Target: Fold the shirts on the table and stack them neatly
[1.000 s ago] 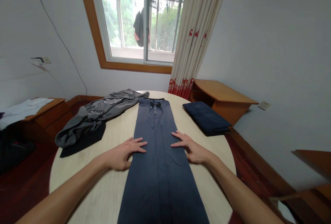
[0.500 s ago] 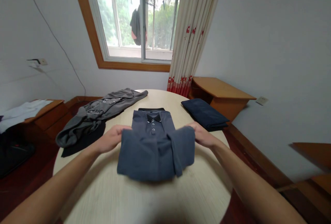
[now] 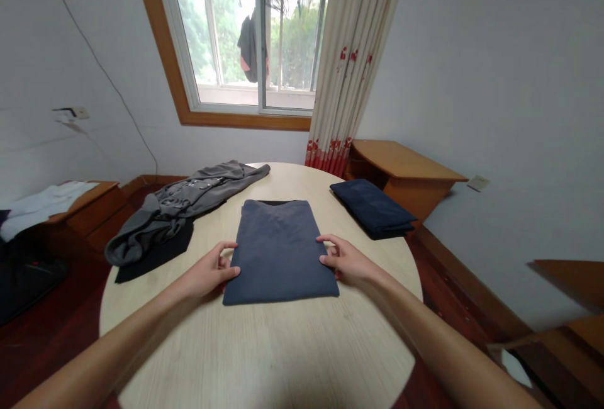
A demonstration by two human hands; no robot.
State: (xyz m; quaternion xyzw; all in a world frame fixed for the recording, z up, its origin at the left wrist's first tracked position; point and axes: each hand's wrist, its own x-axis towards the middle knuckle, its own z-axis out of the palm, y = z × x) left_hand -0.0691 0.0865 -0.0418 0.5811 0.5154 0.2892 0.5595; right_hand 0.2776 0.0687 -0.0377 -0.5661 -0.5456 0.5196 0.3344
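A dark blue-grey polo shirt [image 3: 283,255] lies folded into a flat rectangle on the round table, its plain back side up. Only a strip of the black collar [image 3: 279,202] peeks out at the far edge. My left hand [image 3: 214,268] grips the left side of the shirt, thumb on top and fingers bent at the edge. Opposite it, my right hand [image 3: 346,259] has the right side in the same way, thumb and forefinger on the cloth. The other fingertips are partly hidden.
A grey hooded garment [image 3: 189,198] lies loosely over dark cloth [image 3: 158,258] at the table's left. Folded navy clothing [image 3: 372,204] rests near the right edge. Beyond the pale tabletop [image 3: 268,355] stand a wooden desk [image 3: 406,160] and a curtain [image 3: 352,63].
The lifted lower part of the polo shirt has come down over the buttoned front and now lies flat. Both hands have lowered to its sides.
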